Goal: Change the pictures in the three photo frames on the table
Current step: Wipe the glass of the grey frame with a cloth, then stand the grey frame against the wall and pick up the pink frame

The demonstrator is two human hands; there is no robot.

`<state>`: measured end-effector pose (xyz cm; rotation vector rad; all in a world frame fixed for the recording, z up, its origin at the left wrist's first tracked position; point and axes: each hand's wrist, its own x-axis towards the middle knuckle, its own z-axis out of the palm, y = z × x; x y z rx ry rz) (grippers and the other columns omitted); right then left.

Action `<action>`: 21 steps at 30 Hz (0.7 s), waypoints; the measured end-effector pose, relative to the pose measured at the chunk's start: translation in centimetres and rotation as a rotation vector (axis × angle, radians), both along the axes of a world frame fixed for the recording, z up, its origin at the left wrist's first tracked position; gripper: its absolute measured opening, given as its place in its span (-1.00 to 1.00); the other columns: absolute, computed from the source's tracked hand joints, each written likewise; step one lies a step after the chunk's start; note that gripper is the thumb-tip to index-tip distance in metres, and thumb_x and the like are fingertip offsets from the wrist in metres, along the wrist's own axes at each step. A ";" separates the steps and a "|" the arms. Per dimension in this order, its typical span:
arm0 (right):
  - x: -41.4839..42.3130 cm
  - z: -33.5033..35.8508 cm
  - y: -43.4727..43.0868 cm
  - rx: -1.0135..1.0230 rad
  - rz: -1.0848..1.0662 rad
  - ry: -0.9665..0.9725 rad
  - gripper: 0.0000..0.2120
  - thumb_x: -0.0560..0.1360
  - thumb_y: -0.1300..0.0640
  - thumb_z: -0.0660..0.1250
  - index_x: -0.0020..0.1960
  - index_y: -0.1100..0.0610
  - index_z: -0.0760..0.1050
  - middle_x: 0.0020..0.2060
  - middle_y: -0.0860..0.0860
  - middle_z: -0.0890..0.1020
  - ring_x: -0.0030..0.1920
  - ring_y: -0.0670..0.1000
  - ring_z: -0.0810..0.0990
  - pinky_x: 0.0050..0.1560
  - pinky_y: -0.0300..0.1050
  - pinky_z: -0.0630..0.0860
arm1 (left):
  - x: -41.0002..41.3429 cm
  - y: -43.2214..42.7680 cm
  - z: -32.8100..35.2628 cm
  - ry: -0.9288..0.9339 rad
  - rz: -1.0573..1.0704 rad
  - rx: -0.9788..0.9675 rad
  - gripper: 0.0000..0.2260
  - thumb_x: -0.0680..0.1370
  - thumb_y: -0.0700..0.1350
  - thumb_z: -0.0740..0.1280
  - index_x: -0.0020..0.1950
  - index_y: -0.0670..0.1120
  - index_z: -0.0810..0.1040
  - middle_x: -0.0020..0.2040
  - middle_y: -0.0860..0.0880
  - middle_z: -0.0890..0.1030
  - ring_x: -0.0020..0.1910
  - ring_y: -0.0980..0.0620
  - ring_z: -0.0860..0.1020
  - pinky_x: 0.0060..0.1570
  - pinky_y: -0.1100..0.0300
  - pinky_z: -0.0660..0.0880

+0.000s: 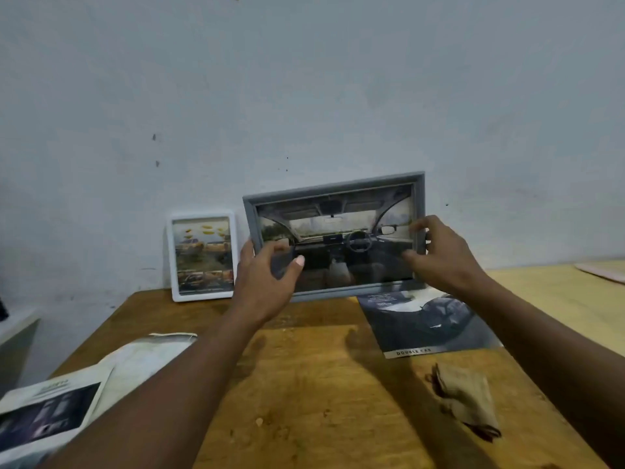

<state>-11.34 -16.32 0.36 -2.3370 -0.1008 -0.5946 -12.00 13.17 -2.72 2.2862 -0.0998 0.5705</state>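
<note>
The grey photo frame (338, 231) is at the back of the desk (321, 384), close to the wall (304, 96), slightly tilted, with a car-interior picture facing the person. The left hand (267, 275) grips its lower left corner, thumb across the front. The right hand (439, 255) holds the right edge, fingers and thumb curled onto the front border. Whether the bottom rail touches the desk or sits just above it cannot be told.

The step in hand looks like standing this frame up beside the white photo frame (203, 255), which leans on the wall just to its left, picture side out. To do it well, the bottom rail should meet the desk first and level, since the frame sits a little askew now. Then the top can tip back gently until it rests on the wall or on its stand, which is hidden.

The thumbs are best kept on the border, as the glazing would show prints. The loose car brochure page (426, 323) lies partly under the frame's right end, so the foot may slide on it; bare wood would hold better. Each hand should let go only once the frame is steady.

A third frame is not in view. Printed sheets (50, 414) and a crumpled brown paper (466, 401) lie nearer the person.
</note>
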 end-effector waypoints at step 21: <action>14.5 -5.1 -12.2 0.045 -0.137 0.107 -0.57 0.46 0.20 0.44 0.29 0.12 0.40 0.19 0.15 0.48 0.06 0.08 0.47 -0.05 -0.15 0.43 | 14.4 -14.2 -5.0 0.062 -0.145 -0.013 -0.53 0.58 0.29 0.28 0.46 0.22 0.36 0.64 0.09 -0.03 0.58 -0.13 0.19 0.39 -0.01 0.32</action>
